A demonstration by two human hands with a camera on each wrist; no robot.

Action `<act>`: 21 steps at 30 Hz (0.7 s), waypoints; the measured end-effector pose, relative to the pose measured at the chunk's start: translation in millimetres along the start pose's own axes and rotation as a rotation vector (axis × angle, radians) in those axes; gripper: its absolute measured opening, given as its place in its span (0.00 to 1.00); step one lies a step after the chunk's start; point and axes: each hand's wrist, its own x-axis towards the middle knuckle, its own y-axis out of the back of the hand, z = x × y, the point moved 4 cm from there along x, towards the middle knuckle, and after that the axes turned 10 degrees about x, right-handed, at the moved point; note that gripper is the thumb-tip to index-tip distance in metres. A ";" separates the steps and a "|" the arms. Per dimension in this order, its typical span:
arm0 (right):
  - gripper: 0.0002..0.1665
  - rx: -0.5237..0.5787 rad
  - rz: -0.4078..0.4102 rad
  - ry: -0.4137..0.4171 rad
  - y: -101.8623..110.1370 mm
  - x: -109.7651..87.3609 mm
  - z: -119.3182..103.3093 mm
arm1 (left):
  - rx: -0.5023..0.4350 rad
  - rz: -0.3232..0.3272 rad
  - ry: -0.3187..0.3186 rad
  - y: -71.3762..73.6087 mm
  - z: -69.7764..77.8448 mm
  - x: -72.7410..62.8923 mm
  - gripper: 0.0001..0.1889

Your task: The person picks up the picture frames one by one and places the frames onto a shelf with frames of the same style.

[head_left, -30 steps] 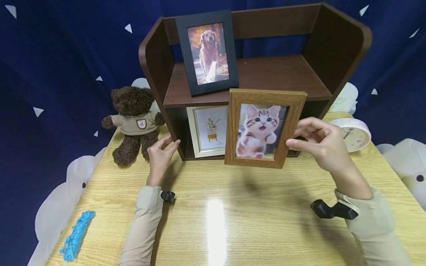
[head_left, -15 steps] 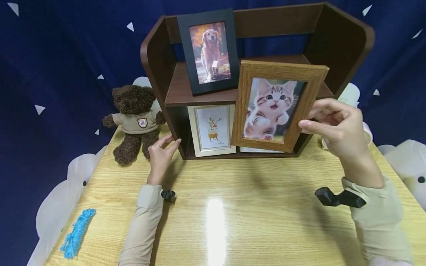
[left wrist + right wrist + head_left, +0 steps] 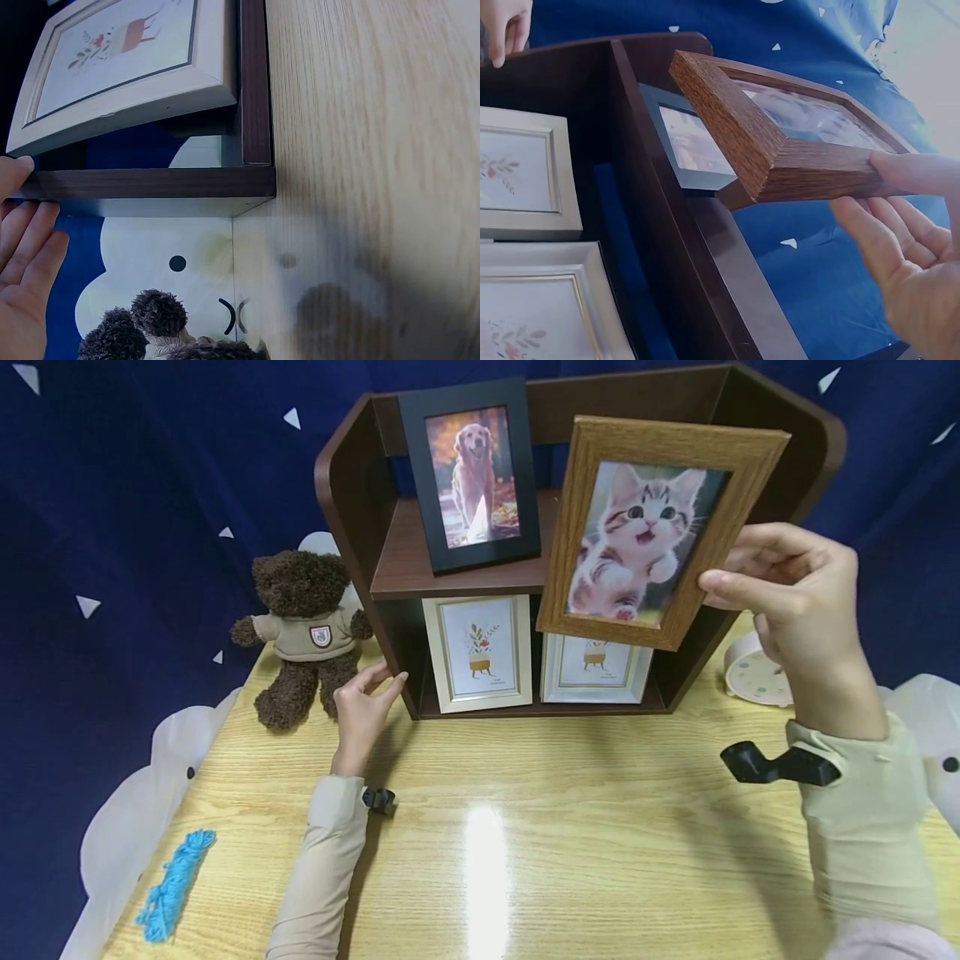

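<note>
My right hand (image 3: 798, 597) pinches the right edge of a brown wooden photo frame (image 3: 731, 539) with a kitten picture, thumb in front and fingers behind. The frame is held tilted in front of the upper right of a dark brown two-tier shelf (image 3: 457, 578). My left hand (image 3: 363, 714) grips the shelf's left side panel (image 3: 150, 182), thumb inside and fingers outside. A black photo frame (image 3: 528, 485) with a dog picture stands on the upper tier at left. Below stand a cream photo frame (image 3: 442, 656) and a white photo frame (image 3: 592, 695), the latter's top hidden.
A brown teddy bear (image 3: 303, 639) in a beige top sits left of the shelf. On the table (image 3: 570, 843), blue yarn (image 3: 176, 885) lies at the front left. A round white clock (image 3: 753, 672) stands at right, partly behind my right hand.
My right hand has lifted the kitten photo frame up and to the right, uncovering part of the white photo frame on the lower tier. The left hand stays at the side panel.
</note>
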 end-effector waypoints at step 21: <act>0.16 -0.103 0.172 -0.033 18.9 44.5 11.1 | -0.008 -0.002 0.002 -0.1 -0.5 0.3 0.13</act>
